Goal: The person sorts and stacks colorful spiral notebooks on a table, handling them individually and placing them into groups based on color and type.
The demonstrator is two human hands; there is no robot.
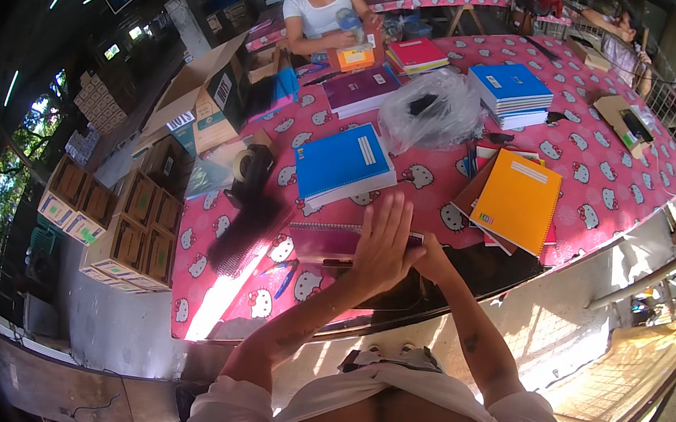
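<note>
1. Where: purple notebook [321, 241] is at frame centre, near the close edge of the pink table [659, 172], spiral side toward the top of the frame. Can't tell if it's one or several.
2. Risk: it could slide off the near edge. Cause would be uneven hand pressure, with little table left on that side.
3. Risk: blue stack [340, 164], just above it in frame, could get skewed. Cause: left fingertips point up right beside its lower right corner.
4. Risk: orange notebook [519, 201], right of centre, sits on a loose fanned pile. A swing of the right forearm could spread it.
5. Left hand [384, 251]: fingers straight, side by side, not wrapped round anything. It covers the purple notebook's right part; most of the visible cover lies left of the fingers. Firm contact can't be confirmed.
6. Right hand [432, 262]: at the notebook's right end, behind the left thumb. Fingers mostly hidden, so can't tell if they're clamped on it.
</note>
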